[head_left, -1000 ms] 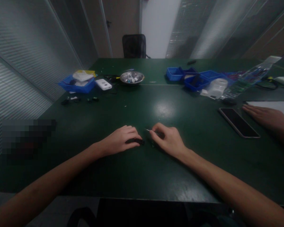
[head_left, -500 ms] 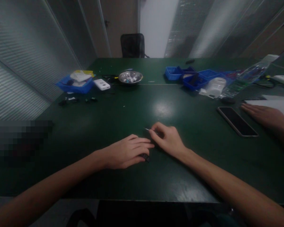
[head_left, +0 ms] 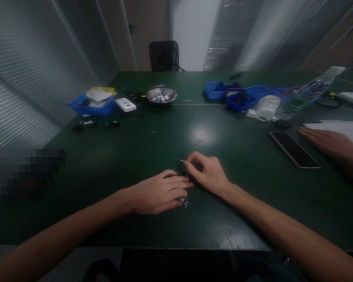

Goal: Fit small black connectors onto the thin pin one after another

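Note:
My left hand (head_left: 157,192) lies low on the dark green table (head_left: 153,141), fingers curled over a small dark part (head_left: 182,201) whose pale end sticks out under the fingertips. Just to its right, my right hand (head_left: 209,174) rests on the table with thumb and fingers pinched on a thin metal tool (head_left: 182,160) whose tip points left. The two hands almost touch.
Another person's hand (head_left: 329,143) lies flat at the right beside a phone (head_left: 294,149) and white paper (head_left: 341,127). At the back are blue bins (head_left: 91,105), a steel bowl (head_left: 161,95), more blue trays (head_left: 238,96), a plastic bottle (head_left: 302,98) and small black parts (head_left: 85,125).
My left hand slid toward me and to the right with the small dark part, whose pale end now shows. My right hand stayed nearly still.

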Demonstrator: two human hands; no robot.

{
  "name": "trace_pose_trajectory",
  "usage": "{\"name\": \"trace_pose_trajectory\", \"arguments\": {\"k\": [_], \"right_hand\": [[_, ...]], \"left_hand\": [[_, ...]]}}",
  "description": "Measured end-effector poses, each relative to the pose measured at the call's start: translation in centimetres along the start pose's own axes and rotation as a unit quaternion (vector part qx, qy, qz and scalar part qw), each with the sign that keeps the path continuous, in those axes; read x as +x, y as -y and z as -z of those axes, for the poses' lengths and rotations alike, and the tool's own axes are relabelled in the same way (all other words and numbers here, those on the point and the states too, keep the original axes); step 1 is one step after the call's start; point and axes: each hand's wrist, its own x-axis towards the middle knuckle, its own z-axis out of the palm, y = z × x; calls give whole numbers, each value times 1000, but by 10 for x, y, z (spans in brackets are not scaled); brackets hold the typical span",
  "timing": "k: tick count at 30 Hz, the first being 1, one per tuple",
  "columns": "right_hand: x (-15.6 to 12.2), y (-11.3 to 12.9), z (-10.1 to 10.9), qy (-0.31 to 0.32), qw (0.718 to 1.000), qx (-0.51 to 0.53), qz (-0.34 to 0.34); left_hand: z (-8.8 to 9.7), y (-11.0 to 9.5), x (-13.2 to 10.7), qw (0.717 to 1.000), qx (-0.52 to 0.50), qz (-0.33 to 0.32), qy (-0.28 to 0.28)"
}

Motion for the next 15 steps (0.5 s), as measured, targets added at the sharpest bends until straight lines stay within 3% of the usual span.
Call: {"name": "trace_pose_trajectory", "arguments": {"k": [15], "right_hand": [[-1, 0, 1, 10, 1000, -3, -5]], "left_hand": [[2, 9, -3, 999, 31, 22, -37]]}}
